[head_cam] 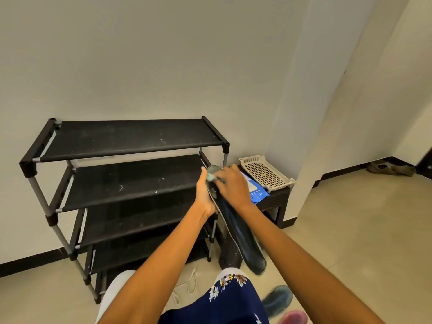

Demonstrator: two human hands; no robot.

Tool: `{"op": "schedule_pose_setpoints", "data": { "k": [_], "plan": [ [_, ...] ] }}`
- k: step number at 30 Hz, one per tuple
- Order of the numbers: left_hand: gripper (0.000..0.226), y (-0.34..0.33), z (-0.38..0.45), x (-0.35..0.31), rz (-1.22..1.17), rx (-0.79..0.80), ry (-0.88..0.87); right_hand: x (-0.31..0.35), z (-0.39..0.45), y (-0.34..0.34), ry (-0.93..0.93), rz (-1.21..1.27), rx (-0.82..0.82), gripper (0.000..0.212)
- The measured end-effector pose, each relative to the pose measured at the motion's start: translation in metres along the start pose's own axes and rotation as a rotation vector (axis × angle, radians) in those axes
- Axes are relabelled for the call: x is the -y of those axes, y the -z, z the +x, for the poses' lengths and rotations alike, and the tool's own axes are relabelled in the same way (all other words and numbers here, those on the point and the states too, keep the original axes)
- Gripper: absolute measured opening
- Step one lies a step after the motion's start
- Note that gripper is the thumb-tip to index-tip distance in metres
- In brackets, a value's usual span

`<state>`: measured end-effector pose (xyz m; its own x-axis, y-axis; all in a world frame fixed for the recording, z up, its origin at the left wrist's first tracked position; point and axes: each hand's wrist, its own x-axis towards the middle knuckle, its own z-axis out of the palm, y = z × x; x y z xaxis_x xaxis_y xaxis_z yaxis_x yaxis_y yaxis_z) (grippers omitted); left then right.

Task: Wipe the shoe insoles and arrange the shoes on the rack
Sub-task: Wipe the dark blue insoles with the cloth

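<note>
My left hand point(204, 195) grips a long dark insole point(240, 232) by its upper part and holds it slanted in front of me. My right hand point(233, 185) presses a small pale wipe point(210, 177) against the insole's top end. A black shoe rack point(131, 141) with several bare shelves stands against the wall to the left. On the floor near my knees, a dark blue shoe point(278, 300) lies at lower right, with a white shoe point(117, 286) partly hidden under my left arm.
A low dark stool point(278, 202) right of the rack carries a blue wipes packet point(258, 192) and a beige perforated tray point(266, 173). White laces point(187, 286) trail on the tiled floor. A pair of brown shoes point(390, 169) sits by the far wall.
</note>
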<state>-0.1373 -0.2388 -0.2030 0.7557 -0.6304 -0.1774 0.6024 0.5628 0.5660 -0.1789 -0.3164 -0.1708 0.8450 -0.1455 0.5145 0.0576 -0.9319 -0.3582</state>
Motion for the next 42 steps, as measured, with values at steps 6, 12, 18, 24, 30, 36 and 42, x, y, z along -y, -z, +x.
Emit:
{"op": "schedule_pose_setpoints", "data": {
  "k": [6, 12, 18, 24, 30, 36, 42],
  "plan": [
    [0.074, 0.004, 0.000, -0.001, 0.026, 0.021, 0.035, -0.014, 0.003, 0.009, -0.082, -0.037, 0.039, 0.018],
    [0.076, 0.009, 0.002, -0.017, -0.036, 0.009, -0.005, -0.014, -0.010, 0.008, -0.003, 0.099, 0.141, 0.016],
    [0.081, 0.009, 0.000, -0.014, -0.051, 0.016, 0.002, -0.021, -0.011, 0.011, -0.184, 0.233, -0.076, 0.022],
    [0.068, 0.018, 0.003, -0.010, -0.134, -0.094, -0.035, -0.007, -0.050, -0.017, 0.212, 0.045, 0.078, 0.028],
    [0.080, 0.019, 0.002, -0.008, -0.111, -0.067, -0.005, -0.010, -0.040, -0.008, 0.106, -0.091, -0.024, 0.024],
    [0.080, 0.021, -0.003, -0.016, -0.116, -0.054, -0.002, -0.026, -0.046, 0.001, 0.289, -0.221, 0.079, 0.024],
    [0.080, 0.018, -0.003, -0.020, -0.080, -0.058, -0.018, -0.012, -0.049, -0.008, 0.229, -0.162, 0.026, 0.027]
  ]
}}
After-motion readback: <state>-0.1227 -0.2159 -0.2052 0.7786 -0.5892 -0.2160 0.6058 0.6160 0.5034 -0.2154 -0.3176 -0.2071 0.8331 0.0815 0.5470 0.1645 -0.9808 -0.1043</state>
